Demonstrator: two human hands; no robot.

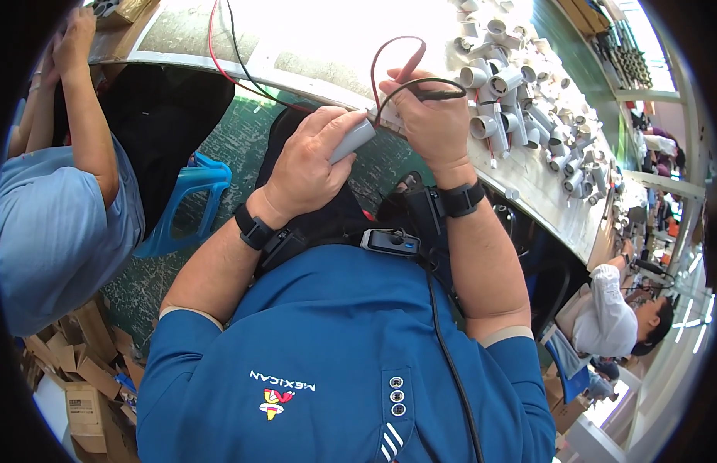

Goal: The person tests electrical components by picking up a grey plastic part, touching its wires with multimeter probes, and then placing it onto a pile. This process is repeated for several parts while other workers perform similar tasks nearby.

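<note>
– Right, far left?
– Co-worker in a light blue shirt point(65, 224), forearms up at the worktop point(173, 38). Cardboard boxes point(84, 417) lower down, blue plastic stool point(192, 193) just beside the shirt.
– Next?
– Red wire point(211, 38) and black wire point(239, 58), crossing the worktop, over its near edge, down to the left grip.
– State of that one?
– Left grip point(308, 158) has its fingers wrapped round a grey tube point(353, 141), held tilted, one end poking out past the fingers.
– Tube's spot?
– Off the worktop, just on the wearer's side of its near edge, above the green floor point(389, 160).
– Other hand?
– Right grip point(436, 116), clenched on a red lead point(411, 65) and a black lead point(442, 95). Both loop round near the tube's end; can't tell if they go inside.
– Right of that?
– Jumbled heap of grey tubes point(509, 79) on the worktop, near the right grip. Farther right, a person in white point(602, 316).
– Logged.
</note>
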